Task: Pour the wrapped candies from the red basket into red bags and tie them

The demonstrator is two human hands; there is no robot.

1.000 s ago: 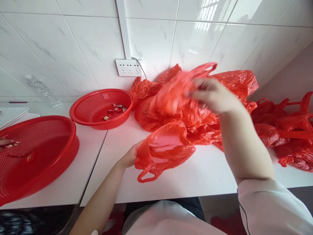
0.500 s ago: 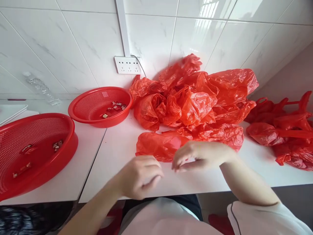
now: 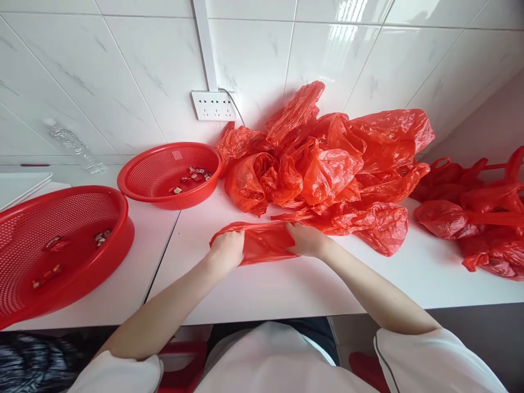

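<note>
A thin red plastic bag (image 3: 266,245) lies stretched sideways on the white table in front of me. My left hand (image 3: 229,248) is closed on its left end, the fingers hidden by the film. At the other end, my right hand (image 3: 306,239) grips the bag, with its fingertips partly covered. Just behind both hands rises a big heap of crumpled red plastic bags (image 3: 327,169), some spilling forward to the right of my right hand.
Two red colanders, one large (image 3: 118,256) and one smaller (image 3: 172,203), stand at left with a few small wrapped pieces inside. More red bags (image 3: 446,218) sit at far right. A clear plastic bottle (image 3: 76,144) and a wall socket (image 3: 213,106) are at the back.
Both hands have moved forward from above the table onto the front bag and taken hold of it. The bag has shifted left and is now stretched between them.
</note>
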